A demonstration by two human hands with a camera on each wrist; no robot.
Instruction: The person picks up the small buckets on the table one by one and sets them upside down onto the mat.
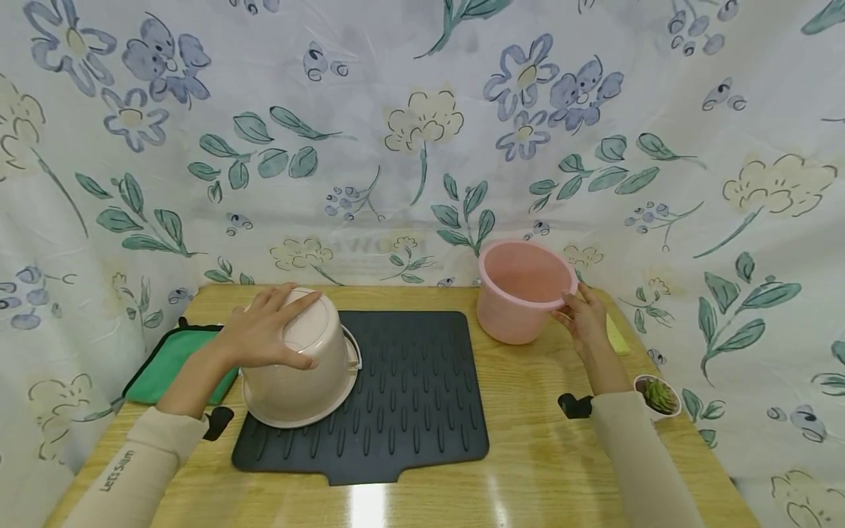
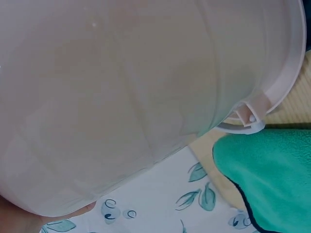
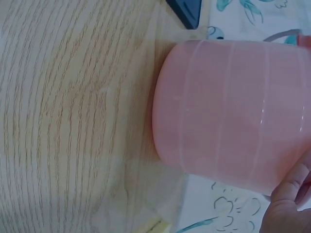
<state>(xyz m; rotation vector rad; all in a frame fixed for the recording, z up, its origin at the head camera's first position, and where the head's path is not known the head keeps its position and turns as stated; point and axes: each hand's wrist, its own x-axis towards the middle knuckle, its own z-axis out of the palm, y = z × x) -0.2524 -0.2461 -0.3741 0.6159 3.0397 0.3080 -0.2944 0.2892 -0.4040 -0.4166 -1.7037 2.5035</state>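
An upside-down beige bucket (image 1: 297, 389) stands on the left part of a black ridged mat (image 1: 422, 396). Spread over its raised base is my left hand (image 1: 264, 330), fingers extended; the left wrist view shows the bucket's side (image 2: 146, 97) and a bit of the hand (image 2: 24, 218). A pink bucket (image 1: 511, 319) stands upright at the back right of the table, its side filling much of the right wrist view (image 3: 228, 111). My right hand (image 1: 584, 319) pinches its rim at the right side, thumb and fingers on the edge.
A green cloth with black edging (image 1: 174, 359) lies at the table's left edge. On the right are a small potted succulent (image 1: 659, 396) and a yellow item (image 1: 617, 336) behind my right hand. A floral curtain (image 1: 370, 147) hangs around the wooden table (image 1: 528, 455).
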